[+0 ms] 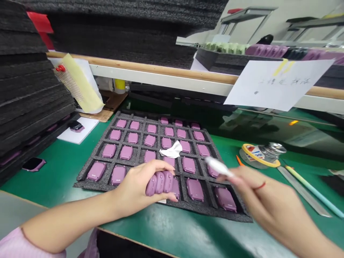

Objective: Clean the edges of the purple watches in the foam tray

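My left hand (139, 190) is shut around a row of three purple watch cases (159, 182), holding them just above a dark grey foam tray (80, 182). Several more purple watch cases (149, 140) lie singly in the tray's square compartments. My right hand (258, 200) pinches a twisted white cloth (219, 166), blurred by motion, over the tray's right corner. A loose white wipe (172, 150) rests on the tray's middle, apart from both hands.
The tray sits on a green bench mat (51, 179). Tall stacks of black foam trays (27, 82) rise at the left. A taped metal can (268, 152), a steel ruler (303, 191) and a pale pen (314, 191) lie to the right. A paper sign (276, 84) hangs ahead.
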### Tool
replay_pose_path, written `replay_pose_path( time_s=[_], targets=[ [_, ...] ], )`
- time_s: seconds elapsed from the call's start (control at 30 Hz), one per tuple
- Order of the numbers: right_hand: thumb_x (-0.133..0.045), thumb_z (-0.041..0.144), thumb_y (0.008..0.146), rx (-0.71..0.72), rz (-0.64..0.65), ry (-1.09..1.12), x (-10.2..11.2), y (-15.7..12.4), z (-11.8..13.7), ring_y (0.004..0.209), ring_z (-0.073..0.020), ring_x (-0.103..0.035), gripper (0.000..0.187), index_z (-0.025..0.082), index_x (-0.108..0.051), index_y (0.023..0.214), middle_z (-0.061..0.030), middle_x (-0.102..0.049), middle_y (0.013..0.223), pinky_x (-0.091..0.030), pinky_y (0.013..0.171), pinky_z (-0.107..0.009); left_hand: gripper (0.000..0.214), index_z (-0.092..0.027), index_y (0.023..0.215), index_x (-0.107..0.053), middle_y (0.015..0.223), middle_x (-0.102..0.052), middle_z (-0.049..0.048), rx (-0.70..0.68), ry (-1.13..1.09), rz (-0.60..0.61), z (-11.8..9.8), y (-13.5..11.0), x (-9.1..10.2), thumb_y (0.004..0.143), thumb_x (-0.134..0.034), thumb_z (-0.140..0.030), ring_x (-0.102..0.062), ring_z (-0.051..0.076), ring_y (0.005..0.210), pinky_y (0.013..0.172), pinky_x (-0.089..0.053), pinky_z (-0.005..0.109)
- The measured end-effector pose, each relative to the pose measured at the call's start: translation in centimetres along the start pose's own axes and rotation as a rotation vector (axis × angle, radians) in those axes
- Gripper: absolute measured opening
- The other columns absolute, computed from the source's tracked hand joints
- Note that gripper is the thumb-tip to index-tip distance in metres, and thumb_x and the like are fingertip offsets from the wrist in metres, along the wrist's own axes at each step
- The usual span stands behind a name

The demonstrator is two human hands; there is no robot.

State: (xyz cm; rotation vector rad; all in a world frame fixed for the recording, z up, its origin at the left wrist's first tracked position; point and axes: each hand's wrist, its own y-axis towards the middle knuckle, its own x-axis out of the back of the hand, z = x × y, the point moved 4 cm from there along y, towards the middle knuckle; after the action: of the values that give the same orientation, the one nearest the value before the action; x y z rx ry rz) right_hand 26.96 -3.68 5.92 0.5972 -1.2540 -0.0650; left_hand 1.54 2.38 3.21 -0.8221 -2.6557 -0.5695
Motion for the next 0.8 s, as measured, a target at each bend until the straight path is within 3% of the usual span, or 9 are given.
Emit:
replay_pose_path(
  time_s=[0.07, 0.13, 0.2, 0.3, 0.43, 0.57, 0.7, 0.8],
  targets=[
    [-0.033, 0.030, 0.107, 0.164, 0.107, 0.178, -1.1, 1.3, 4.5, 0.046, -0.0102, -0.055, 0.038, 0.022, -0.058, 0.078, 0.0018, -0.060, 0.060, -0.042, 0.045, -0.019, 0.050, -0.023, 0.120, -0.056, 0.114, -0.072, 0.0044, -0.007, -0.002, 0.016, 0.1, 0.0, 0.0, 0.080, -0.081, -0.038, -0.071, 0.020, 0.107, 0.098, -0.054, 0.031],
    [-0.030, 0.029, 0.108, 0.303, 0.100, 0.094, -1.7, 2.4, 6.7, 0.045, -0.0094, -0.051, 0.044, 0.020, -0.058, 0.076, 0.0017, -0.059, 0.060, -0.038, 0.044, -0.021, 0.055, -0.023, 0.126, -0.051, 0.115, -0.072, 0.0059, -0.029, -0.004, 0.035, 0.1, 0.0, -0.1, 0.082, -0.079, -0.037, -0.070, 0.022, 0.112, 0.100, -0.053, 0.032],
    [-0.033, 0.031, 0.108, 0.331, 0.006, -0.083, -1.7, 3.3, 6.5, 0.043, -0.0097, -0.048, 0.045, 0.020, -0.058, 0.073, 0.0015, -0.059, 0.058, -0.033, 0.043, -0.024, 0.057, -0.023, 0.129, -0.048, 0.116, -0.072, 0.0064, -0.040, 0.002, 0.037, 0.1, -0.1, -0.1, 0.083, -0.078, -0.038, -0.070, 0.023, 0.113, 0.100, -0.053, 0.032],
    [-0.037, 0.034, 0.107, 0.237, -0.122, -0.207, -1.0, 4.0, 5.0, 0.045, -0.0105, -0.048, 0.041, 0.020, -0.060, 0.076, 0.0007, -0.060, 0.058, -0.032, 0.043, -0.024, 0.061, -0.024, 0.132, -0.046, 0.115, -0.073, 0.0067, -0.014, -0.001, 0.030, 0.1, 0.0, -0.1, 0.083, -0.078, -0.040, -0.070, 0.024, 0.113, 0.101, -0.053, 0.034],
    [-0.032, 0.033, 0.109, 0.340, 0.009, -0.068, -1.3, 4.0, 5.8, 0.042, -0.0092, -0.046, 0.046, 0.020, -0.060, 0.073, 0.0020, -0.055, 0.056, -0.033, 0.043, -0.024, 0.069, -0.024, 0.141, -0.041, 0.116, -0.074, 0.0070, -0.003, 0.000, 0.039, 0.1, 0.1, -0.1, 0.084, -0.077, -0.038, -0.069, 0.025, 0.115, 0.103, -0.051, 0.036],
    [-0.035, 0.035, 0.108, 0.208, -0.082, -0.204, -1.2, 4.1, 5.8, 0.045, -0.0106, -0.053, 0.043, 0.019, -0.062, 0.078, -0.0005, -0.062, 0.062, -0.033, 0.044, -0.025, 0.071, -0.024, 0.143, -0.040, 0.114, -0.075, 0.0057, 0.016, -0.005, 0.042, 0.2, 0.1, -0.1, 0.084, -0.077, -0.039, -0.069, 0.024, 0.115, 0.105, -0.049, 0.035],
    [-0.035, 0.032, 0.108, 0.307, -0.002, -0.064, -1.4, 3.8, 6.2, 0.044, -0.0093, -0.049, 0.045, 0.019, -0.059, 0.072, 0.0013, -0.056, 0.058, -0.032, 0.043, -0.024, 0.069, -0.023, 0.141, -0.041, 0.115, -0.073, 0.0067, -0.016, -0.018, 0.032, 0.3, 0.0, -0.2, 0.084, -0.077, -0.036, -0.069, 0.024, 0.114, 0.104, -0.049, 0.035],
    [-0.036, 0.034, 0.108, 0.252, -0.058, -0.210, -0.9, 3.8, 6.0, 0.044, -0.0106, -0.049, 0.044, 0.019, -0.063, 0.076, 0.0002, -0.058, 0.060, -0.030, 0.043, -0.026, 0.069, -0.024, 0.139, -0.043, 0.112, -0.073, 0.0060, 0.064, -0.079, 0.004, 0.7, 0.1, -0.2, 0.081, -0.080, -0.037, -0.071, 0.023, 0.105, 0.097, -0.053, 0.034]
  ],
)
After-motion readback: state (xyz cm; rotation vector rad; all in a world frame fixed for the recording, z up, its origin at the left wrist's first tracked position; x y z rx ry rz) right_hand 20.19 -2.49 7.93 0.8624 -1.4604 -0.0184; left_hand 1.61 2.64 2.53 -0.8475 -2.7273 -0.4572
